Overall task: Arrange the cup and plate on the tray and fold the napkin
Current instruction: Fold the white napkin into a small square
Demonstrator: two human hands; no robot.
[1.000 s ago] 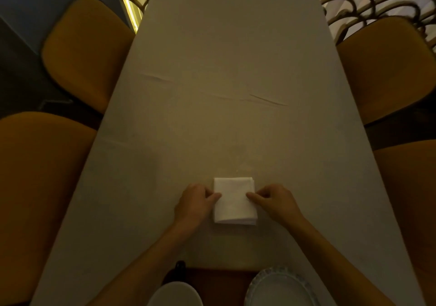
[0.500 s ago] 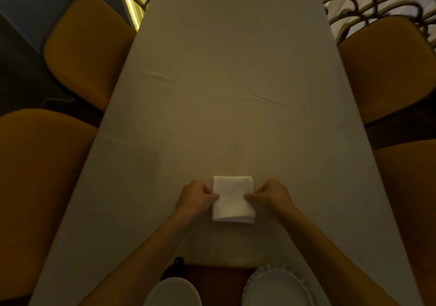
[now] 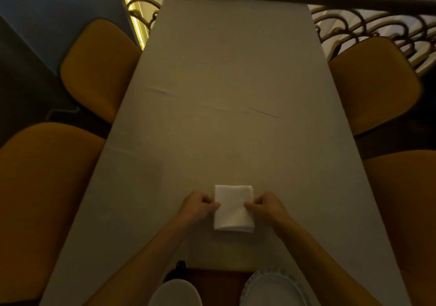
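One white cloth napkin (image 3: pixel 233 207), folded square, lies low in the frame's centre on the desk (image 3: pixel 236 93). The left hand (image 3: pixel 197 205) and right hand (image 3: pixel 266 207) pinch its side edges. Below: one round white cup (image 3: pixel 175 292), one scalloped plate (image 3: pixel 273 289), four mustard padded chairs (image 3: pixel 99 69).

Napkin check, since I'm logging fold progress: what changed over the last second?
Both hands closed in: the left hand and right hand now pinch the side edges of the napkin. It stays folded, flat on the table; the plate is unmoved.
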